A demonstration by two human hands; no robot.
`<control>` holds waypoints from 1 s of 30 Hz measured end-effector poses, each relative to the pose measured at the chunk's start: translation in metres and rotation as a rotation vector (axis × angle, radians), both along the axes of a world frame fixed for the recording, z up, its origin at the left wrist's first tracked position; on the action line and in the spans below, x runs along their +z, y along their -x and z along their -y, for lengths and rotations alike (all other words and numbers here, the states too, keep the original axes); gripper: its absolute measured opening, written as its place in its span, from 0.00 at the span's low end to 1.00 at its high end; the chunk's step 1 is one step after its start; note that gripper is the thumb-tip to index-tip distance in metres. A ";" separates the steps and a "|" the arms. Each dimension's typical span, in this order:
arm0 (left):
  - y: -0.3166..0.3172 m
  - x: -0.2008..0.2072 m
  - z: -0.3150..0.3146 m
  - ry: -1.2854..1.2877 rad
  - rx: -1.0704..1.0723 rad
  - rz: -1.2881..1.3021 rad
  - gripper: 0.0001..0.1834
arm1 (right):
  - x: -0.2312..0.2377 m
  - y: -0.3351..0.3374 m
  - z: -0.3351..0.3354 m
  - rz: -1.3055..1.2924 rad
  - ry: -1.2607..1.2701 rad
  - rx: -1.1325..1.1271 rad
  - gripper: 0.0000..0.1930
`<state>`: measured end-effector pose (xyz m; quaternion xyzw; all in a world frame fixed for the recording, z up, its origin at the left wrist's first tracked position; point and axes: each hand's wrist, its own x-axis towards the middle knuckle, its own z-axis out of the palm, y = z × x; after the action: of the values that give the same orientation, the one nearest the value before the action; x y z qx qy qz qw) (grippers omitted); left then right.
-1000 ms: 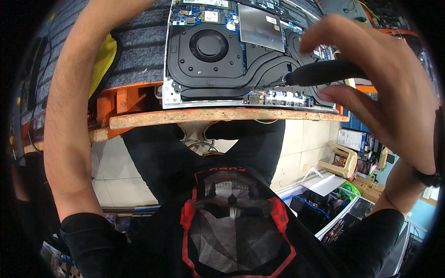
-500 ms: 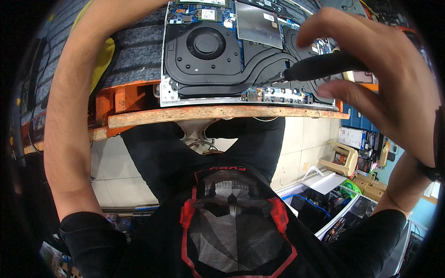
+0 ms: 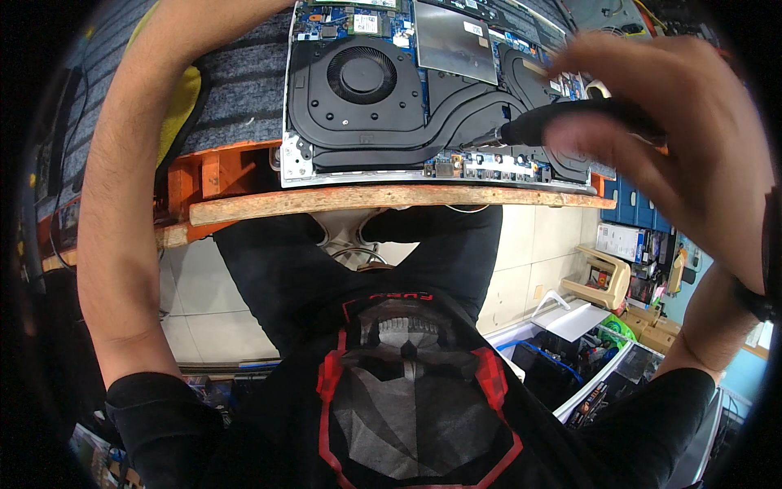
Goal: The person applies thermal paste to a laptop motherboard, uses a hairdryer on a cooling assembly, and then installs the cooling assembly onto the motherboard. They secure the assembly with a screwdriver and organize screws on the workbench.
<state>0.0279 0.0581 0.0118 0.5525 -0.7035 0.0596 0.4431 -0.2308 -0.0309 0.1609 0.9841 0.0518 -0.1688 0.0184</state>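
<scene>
An opened laptop lies across the top of the view, its insides exposed. Inside it are a black round fan, dark heat pipes and a silver metal plate. My right hand holds a black-handled screwdriver from the right. The tool lies nearly level, its tip at the heat pipes near the laptop's front edge. Thumb and fingertips are smeared by motion; the thumb lies across the handle. My left forearm reaches up along the left, with its hand beyond the top edge.
The laptop rests on an orange bench with a worn wooden front edge. A grey striped mat covers the bench, with a yellow cloth at left. My legs are under the bench; boxes and a beige stool stand at lower right.
My right thumb has moved up from below the screwdriver onto its handle, and the fingers have shifted down and right. Tip, laptop and left forearm look the same.
</scene>
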 end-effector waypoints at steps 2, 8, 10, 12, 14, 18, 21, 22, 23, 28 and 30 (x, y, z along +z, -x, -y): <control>0.000 -0.001 0.000 -0.007 0.001 -0.004 0.10 | -0.001 0.000 0.001 0.002 0.000 -0.002 0.09; 0.002 0.000 0.000 -0.010 0.011 0.002 0.10 | 0.000 0.001 0.000 0.001 0.015 -0.006 0.09; 0.002 0.001 -0.001 -0.017 0.026 0.000 0.10 | 0.001 0.000 0.001 0.002 0.014 0.000 0.09; 0.002 0.003 -0.002 -0.028 0.046 0.019 0.10 | 0.000 -0.001 0.002 0.001 0.018 -0.003 0.09; 0.002 0.003 -0.001 -0.029 0.045 0.016 0.10 | 0.001 0.000 0.001 0.001 0.023 -0.011 0.09; 0.001 0.001 -0.001 -0.012 0.022 -0.002 0.10 | -0.001 0.002 0.003 0.007 0.024 -0.005 0.09; 0.000 0.000 0.001 -0.006 0.010 0.007 0.10 | 0.000 0.004 0.003 0.008 0.030 -0.016 0.09; 0.000 -0.001 0.002 -0.007 0.004 0.010 0.10 | -0.001 0.005 0.003 0.008 0.031 -0.023 0.09; -0.001 -0.001 0.004 -0.006 -0.003 0.013 0.10 | -0.001 0.006 0.003 0.008 0.033 -0.026 0.09; -0.001 0.001 -0.001 -0.022 0.011 0.003 0.10 | -0.003 0.004 0.007 0.015 0.041 -0.005 0.10; -0.001 0.000 0.000 -0.018 0.008 -0.001 0.10 | -0.003 0.005 0.009 0.016 0.052 -0.014 0.10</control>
<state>0.0288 0.0578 0.0114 0.5592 -0.7016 0.0548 0.4381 -0.2355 -0.0404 0.1579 0.9850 0.0404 -0.1621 0.0432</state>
